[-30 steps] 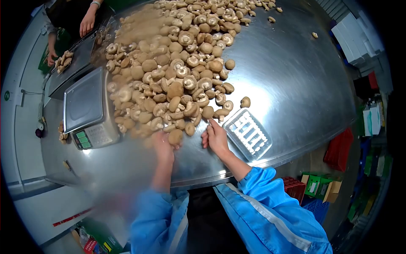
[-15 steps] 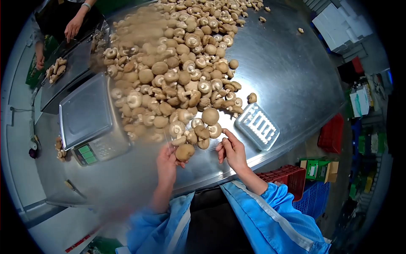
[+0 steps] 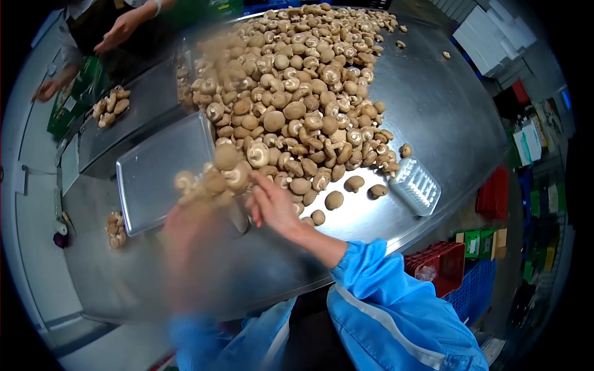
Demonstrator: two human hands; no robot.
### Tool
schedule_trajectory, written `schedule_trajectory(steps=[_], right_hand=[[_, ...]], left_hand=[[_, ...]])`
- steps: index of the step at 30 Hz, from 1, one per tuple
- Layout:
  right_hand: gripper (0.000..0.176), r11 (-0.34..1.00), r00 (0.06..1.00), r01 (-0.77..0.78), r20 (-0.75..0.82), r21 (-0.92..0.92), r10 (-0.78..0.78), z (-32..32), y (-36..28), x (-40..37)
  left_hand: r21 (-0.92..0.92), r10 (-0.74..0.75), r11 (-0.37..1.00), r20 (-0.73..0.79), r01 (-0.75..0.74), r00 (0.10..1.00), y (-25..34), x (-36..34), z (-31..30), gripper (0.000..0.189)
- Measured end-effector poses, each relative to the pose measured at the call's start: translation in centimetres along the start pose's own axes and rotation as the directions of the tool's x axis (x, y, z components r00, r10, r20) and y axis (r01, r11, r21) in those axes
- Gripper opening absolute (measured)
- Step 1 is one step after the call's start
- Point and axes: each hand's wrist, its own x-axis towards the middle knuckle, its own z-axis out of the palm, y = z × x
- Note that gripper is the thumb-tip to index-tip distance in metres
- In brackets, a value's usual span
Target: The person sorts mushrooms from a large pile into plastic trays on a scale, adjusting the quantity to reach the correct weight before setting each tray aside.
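Observation:
My left hand (image 3: 193,226), smeared by motion, is closed on a clear plastic tray heaped with shiitake mushrooms (image 3: 226,168). That load hangs over the near right part of the weighing scale's metal pan (image 3: 162,176). To its right is my right hand (image 3: 275,205), fingers apart, with the index fingertip right at the mushrooms' edge. Behind both hands spreads a big pile of loose shiitake mushrooms (image 3: 297,111). A few single mushrooms (image 3: 334,200) lie right of my right hand.
An upturned-looking clear plastic tray (image 3: 417,187) sits near the table's right edge. Across the steel table (image 3: 439,105), a co-worker's hands (image 3: 124,31) move by another scale with mushrooms (image 3: 111,106). Small mushrooms (image 3: 116,229) lie left of the scale. Red crates (image 3: 442,266) stand below.
The loaded tray and both my hands have moved left, from in front of the pile to over the scale. Several mushrooms now lie apart where the tray was. The co-worker's hands have shifted.

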Motion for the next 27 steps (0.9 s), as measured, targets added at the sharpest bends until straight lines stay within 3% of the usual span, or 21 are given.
schedule_trajectory(steps=[1, 6, 9, 11, 13, 14, 15, 17, 18, 19, 21, 23, 24, 27], right_hand=[[0.042, 1.0, 1.0, 0.009, 0.015, 0.0, -0.009, 1.3, 0.1, 0.7], [0.04, 0.988, 0.997, 0.036, 0.075, -0.153, -0.024, 5.7, 1.1, 3.9], [0.037, 0.92, 0.992, 0.123, 0.045, -0.372, -0.114, 6.3, 0.7, 5.0], [0.034, 0.849, 0.992, 0.123, 0.078, -0.514, -0.096, 5.6, 0.9, 5.8], [0.03, 0.712, 0.971, 0.213, 0.066, -0.669, -0.228, 4.0, 0.6, 6.1], [0.031, 0.645, 0.971, 0.155, -0.005, -0.748, -0.24, 3.0, -0.2, 6.0], [0.034, 0.573, 0.963, 0.091, -0.075, -0.815, -0.259, 1.9, -1.2, 6.0], [0.049, 0.33, 0.855, 0.225, 0.023, -0.917, -0.518, -0.4, -1.7, 6.3], [0.056, 0.201, 0.836, 0.243, 0.1, -0.949, -0.539, -1.5, -1.5, 6.8], [0.064, 0.07, 0.815, 0.255, 0.175, -0.964, -0.553, -2.4, -0.6, 7.4], [0.062, 0.173, 0.856, 0.276, 0.16, -0.945, -0.491, -2.9, 0.5, 7.9], [0.061, 0.33, 0.923, 0.252, 0.123, -0.91, -0.366, -2.9, 0.3, 8.0], [0.054, 0.357, 0.886, 0.289, 0.107, -0.888, -0.45, -3.0, 0.4, 8.0], [0.049, 0.554, 0.882, 0.245, -0.055, -0.796, -0.469, -3.2, 0.1, 7.8]], left_hand=[[-0.128, -0.192, 0.976, -0.096, 0.179, 0.977, 0.2, 0.4, -1.5, 0.057], [-0.032, -0.287, 0.958, -0.172, 0.286, 0.942, -1.7, 3.6, -8.6, 0.042], [0.093, -0.322, 0.934, -0.199, 0.344, 0.926, -2.4, 4.6, -9.8, 0.038], [0.158, -0.32, 0.921, -0.215, 0.356, 0.923, -3.2, 4.4, -10.5, 0.037], [0.187, -0.298, 0.919, -0.245, 0.347, 0.923, -4.1, 4.6, -10.5, 0.037], [0.214, -0.288, 0.916, -0.235, 0.339, 0.928, -2.8, 4.2, -9.9, 0.037], [0.302, -0.182, 0.913, -0.298, 0.273, 0.937, -3.4, 3.4, -10.3, 0.037], [0.489, 0.04, 0.857, -0.376, 0.162, 0.926, -3.2, 2.2, -9.9, 0.037], [0.328, 0.047, 0.937, -0.457, 0.119, 0.888, -1.9, 1.0, -8.4, 0.036], [0.255, 0.025, 0.962, -0.445, 0.1, 0.895, -0.2, 0.2, -6.4, 0.035], [0.103, -0.008, 0.993, -0.411, 0.055, 0.912, 2.0, -0.7, -2.6, 0.033], [0.045, -0.253, 0.962, -0.211, 0.268, 0.944, 3.2, -0.9, 1.0, 0.033], [-0.037, -0.244, 0.97, -0.151, 0.241, 0.958, 2.6, -1.4, 3.1, 0.033], [-0.192, -0.231, 0.954, 0.018, 0.23, 0.973, 0.2, -2.1, 7.2, 0.034]])
